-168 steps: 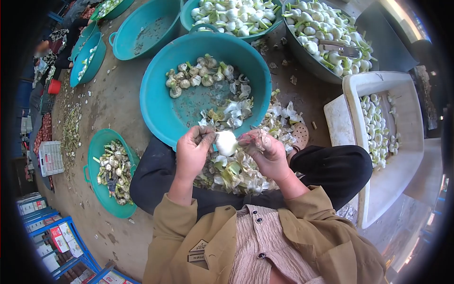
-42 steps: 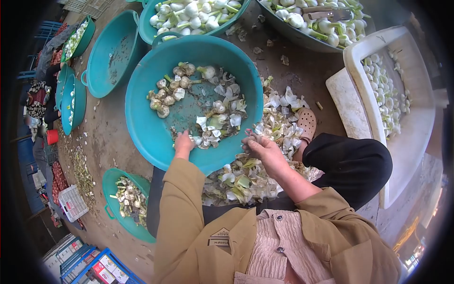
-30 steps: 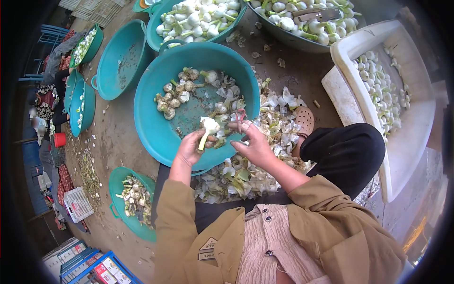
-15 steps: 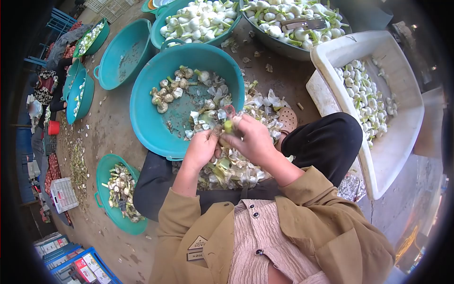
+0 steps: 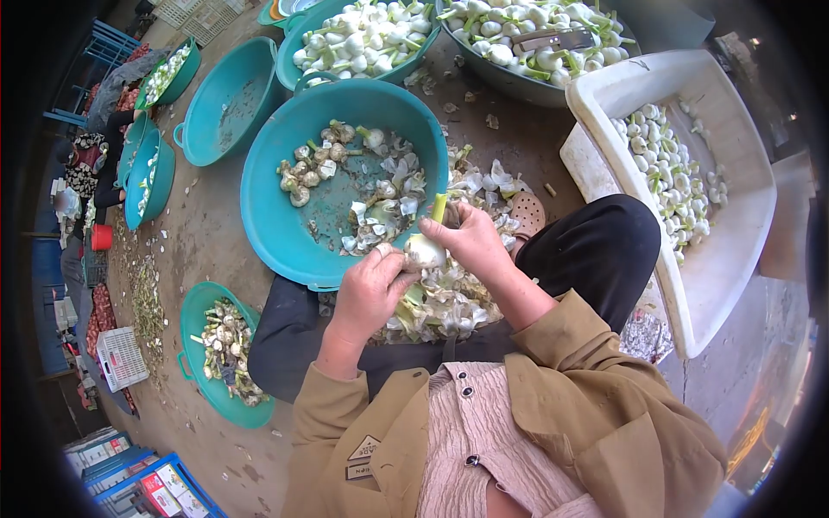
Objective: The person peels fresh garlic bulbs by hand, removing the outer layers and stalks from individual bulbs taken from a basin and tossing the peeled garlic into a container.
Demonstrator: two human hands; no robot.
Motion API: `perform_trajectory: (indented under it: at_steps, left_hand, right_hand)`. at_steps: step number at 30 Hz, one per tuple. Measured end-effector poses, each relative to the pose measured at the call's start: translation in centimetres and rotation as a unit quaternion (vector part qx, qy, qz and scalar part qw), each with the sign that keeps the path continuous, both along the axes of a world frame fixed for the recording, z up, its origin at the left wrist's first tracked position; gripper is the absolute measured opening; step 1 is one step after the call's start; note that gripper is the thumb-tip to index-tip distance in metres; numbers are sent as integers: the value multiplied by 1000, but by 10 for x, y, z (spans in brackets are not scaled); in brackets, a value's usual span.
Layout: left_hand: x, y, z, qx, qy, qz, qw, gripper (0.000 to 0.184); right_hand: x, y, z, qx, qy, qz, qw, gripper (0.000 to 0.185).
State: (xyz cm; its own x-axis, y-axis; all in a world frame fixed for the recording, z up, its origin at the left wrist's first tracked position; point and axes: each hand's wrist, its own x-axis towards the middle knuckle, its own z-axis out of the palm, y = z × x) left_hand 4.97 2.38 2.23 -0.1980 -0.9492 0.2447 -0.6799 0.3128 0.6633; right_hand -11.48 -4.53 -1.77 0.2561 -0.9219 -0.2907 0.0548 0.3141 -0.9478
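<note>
A white garlic bulb with a short green stem is held between my two hands, over the near rim of the teal basin. My left hand is closed, its fingertips pressed on the bulb's left side. From the right, my right hand pinches the bulb near the base of its stem. Unpeeled, brownish garlic bulbs sit in the basin, with loose skins beside them. More papery skins are heaped under my hands, between my legs.
A white tub of peeled garlic stands at right. A knife lies on garlic in a dark basin at the back. A smaller green basin with garlic is at left. Another person sits by basins at far left.
The bulb, blurred and mostly covered by my fingers before, now shows white with its stem pointing up. My hands have moved slightly apart around it.
</note>
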Motion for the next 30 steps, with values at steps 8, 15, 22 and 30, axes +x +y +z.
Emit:
perform_trajectory:
  at_steps: [8, 15, 22, 30]
  left_hand:
    - [-1, 9, -13, 61, -69, 209, 974, 16]
    - [-18, -1, 1, 122, 15, 239, 963, 17]
    - [21, -14, -18, 76, 70, 320, 942, 17]
    - [-7, 3, -10, 6, 51, 262, 964, 15]
  right_hand:
    - [15, 5, -11, -86, 54, -92, 991, 33]
    - [21, 18, 9, -289, 132, -89, 944, 32]
    - [23, 22, -2, -224, -6, -116, 968, 27]
    - [26, 21, 9, -403, 121, -65, 905, 26]
